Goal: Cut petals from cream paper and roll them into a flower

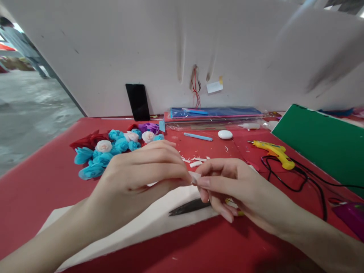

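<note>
My left hand (142, 174) and my right hand (227, 185) meet in the middle of the view, above a white foam sheet (136, 227). Both pinch a small pale foam piece (195, 176) between thumb and fingertips. Under my right hand lie dark scissors (189, 207) on the white sheet, blades pointing left. Their handles are hidden by my fingers.
A heap of blue, white, purple and red foam roses (113, 149) lies at the left of the red table (42, 182). A yellow glue gun (274, 152) with black cord, a green sheet (321, 142), a black phone (138, 101), stacked foam sheets (213, 113), a blue stick (198, 137), white scraps (195, 162).
</note>
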Tool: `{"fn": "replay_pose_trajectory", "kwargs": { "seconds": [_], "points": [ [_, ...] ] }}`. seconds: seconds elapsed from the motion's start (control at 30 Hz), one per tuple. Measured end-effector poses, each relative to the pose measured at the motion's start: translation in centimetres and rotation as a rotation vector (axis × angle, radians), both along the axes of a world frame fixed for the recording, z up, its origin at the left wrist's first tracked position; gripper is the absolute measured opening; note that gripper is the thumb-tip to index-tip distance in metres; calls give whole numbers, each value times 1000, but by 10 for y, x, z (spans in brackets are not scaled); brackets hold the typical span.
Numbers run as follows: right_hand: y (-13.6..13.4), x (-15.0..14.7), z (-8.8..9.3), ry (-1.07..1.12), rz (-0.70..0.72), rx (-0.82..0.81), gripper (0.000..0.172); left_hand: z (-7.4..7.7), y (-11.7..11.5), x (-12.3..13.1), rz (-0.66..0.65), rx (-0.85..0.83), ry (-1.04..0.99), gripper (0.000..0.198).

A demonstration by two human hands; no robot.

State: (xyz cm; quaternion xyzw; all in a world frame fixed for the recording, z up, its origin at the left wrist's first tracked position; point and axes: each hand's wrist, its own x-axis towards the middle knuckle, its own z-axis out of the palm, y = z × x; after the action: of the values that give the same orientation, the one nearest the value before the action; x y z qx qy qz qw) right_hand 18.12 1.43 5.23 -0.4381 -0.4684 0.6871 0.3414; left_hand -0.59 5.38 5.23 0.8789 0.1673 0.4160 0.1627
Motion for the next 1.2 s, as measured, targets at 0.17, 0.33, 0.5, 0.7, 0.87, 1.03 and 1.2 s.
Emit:
{"fn": "replay_pose_trajectory", "kwargs": {
  "seconds": [0.17, 0.33, 0.5, 0.7, 0.87, 1.03, 1.2],
  "points": [
    [-3, -3, 0, -115, -66, 143, 19, 1, -2, 2, 80, -76, 2, 16],
    [-7, -7, 2, -205, -148, 226, 15, -1, -4, 3, 149, -241, 17, 11],
    [-5, -10, 2, -218, -171, 235, 12, -4, -6, 4, 180, -396, -18, 11],
    [-7, -9, -1, -276, -189, 308, 10, -8, -6, 5, 219, -498, -68, 11],
    [-10, -10, -2, -419, -236, 492, 7, -10, -9, 6, 203, -633, -140, 9],
    [-10, -11, -1, -495, -222, 569, 10, -9, -9, 10, 120, -867, -274, 17],
    [-9, -12, -2, -518, -242, 593, 7, -9, -8, 14, 130, -879, -295, 21]
  ]
}}
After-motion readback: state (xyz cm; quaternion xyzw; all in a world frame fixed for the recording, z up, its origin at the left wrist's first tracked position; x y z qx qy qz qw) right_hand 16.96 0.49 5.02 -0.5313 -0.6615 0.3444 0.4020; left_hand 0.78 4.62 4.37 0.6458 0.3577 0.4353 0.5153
